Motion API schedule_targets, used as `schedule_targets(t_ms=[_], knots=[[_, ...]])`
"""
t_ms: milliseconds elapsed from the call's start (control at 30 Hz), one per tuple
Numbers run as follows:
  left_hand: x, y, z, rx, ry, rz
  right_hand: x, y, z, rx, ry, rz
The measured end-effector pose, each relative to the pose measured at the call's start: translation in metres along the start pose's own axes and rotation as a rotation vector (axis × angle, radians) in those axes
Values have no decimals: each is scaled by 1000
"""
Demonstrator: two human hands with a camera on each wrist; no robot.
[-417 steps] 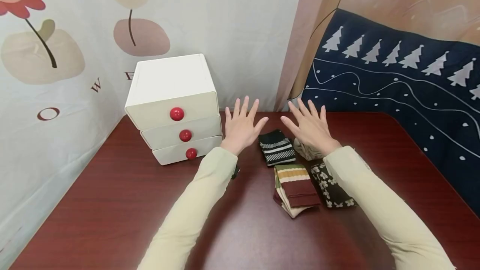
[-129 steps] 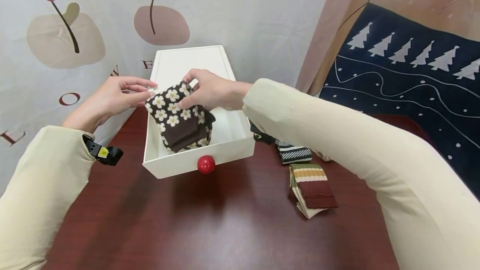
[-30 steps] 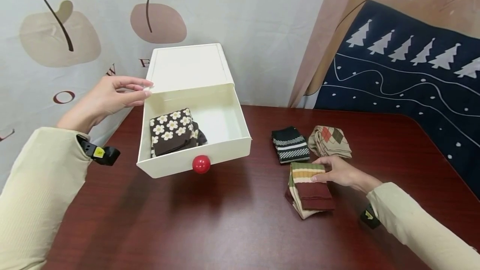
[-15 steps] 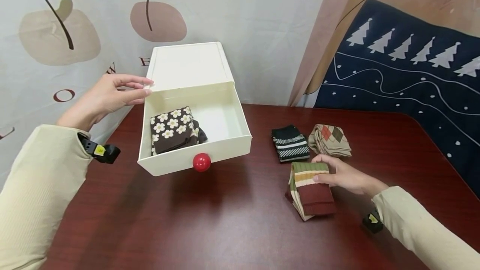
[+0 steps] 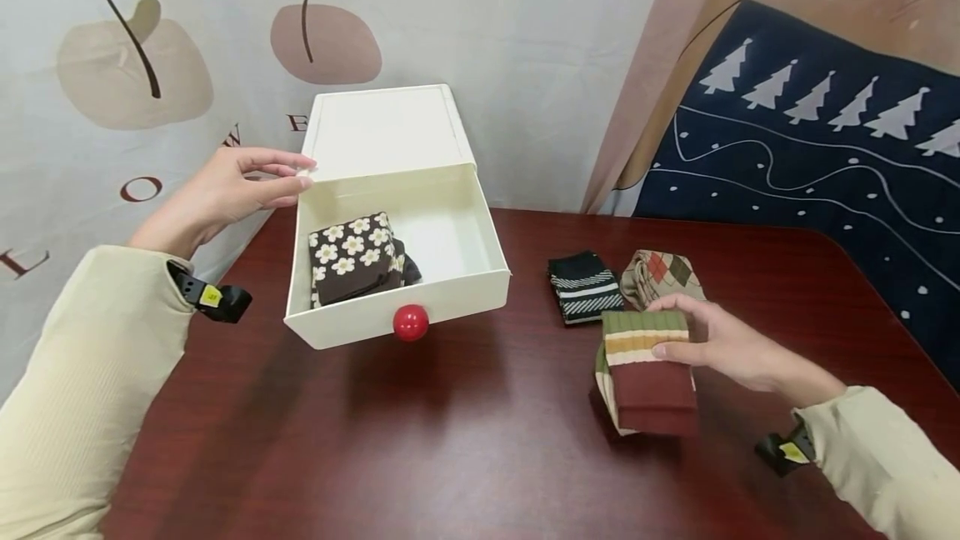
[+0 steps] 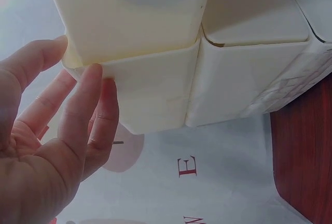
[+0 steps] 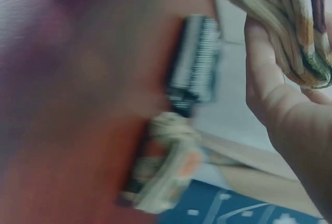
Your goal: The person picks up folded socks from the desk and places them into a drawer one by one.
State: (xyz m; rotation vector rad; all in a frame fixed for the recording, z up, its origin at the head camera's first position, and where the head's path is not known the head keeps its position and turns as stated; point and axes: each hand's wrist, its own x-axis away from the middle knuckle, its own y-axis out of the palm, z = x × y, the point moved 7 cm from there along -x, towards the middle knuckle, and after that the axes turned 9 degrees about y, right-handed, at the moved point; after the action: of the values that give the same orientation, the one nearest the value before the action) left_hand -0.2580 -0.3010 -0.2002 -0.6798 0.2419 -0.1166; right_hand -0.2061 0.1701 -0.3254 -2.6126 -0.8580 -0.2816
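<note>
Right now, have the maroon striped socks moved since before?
Yes, the maroon striped socks shifted right in the head view, judged against the black striped socks.

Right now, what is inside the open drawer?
The drawer holds folded, dark flowered socks at its left; bare bottom shows to their right. Anything under the socks, or low behind the drawer's front, is hidden.

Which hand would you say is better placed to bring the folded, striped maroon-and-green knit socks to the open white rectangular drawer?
Probably the right hand: it holds the socks, while the left hand, nearer the drawer, grips the white box-shaped casing.
</note>
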Motion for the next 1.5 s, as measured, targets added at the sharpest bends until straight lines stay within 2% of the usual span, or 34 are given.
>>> schedule_targets(t_ms=[167, 267, 367, 467, 633, 833, 1000, 1200, 1333, 1500], knots=[[-2, -1, 1, -21, -1, -7, 16, -10, -57, 58, -105, 23], [-3, 1, 1, -33, -6, -14, 20, -15, -93, 134, -119, 81], [-2, 3, 0, -31, -9, -11, 18, -16, -126, 160, -120, 134], [-2, 4, 1, -24, -4, 2, 10, -15, -156, 97, -127, 156], [-3, 5, 2, -13, 3, 14, -13, -6, -201, -45, -161, 136], [-5, 4, 3, -40, -5, 9, -46, 13, -245, -9, -158, 97], [-6, 5, 5, -51, -11, 7, -80, 38, -260, 85, -99, 45], [-5, 7, 5, -43, -7, 5, -117, 67, -250, 180, -8, -24], [-4, 9, 5, -44, -10, 1, -129, 83, -237, 197, 35, -71], [-3, 8, 6, -38, -17, 5, -133, 93, -228, 179, 99, -103]])
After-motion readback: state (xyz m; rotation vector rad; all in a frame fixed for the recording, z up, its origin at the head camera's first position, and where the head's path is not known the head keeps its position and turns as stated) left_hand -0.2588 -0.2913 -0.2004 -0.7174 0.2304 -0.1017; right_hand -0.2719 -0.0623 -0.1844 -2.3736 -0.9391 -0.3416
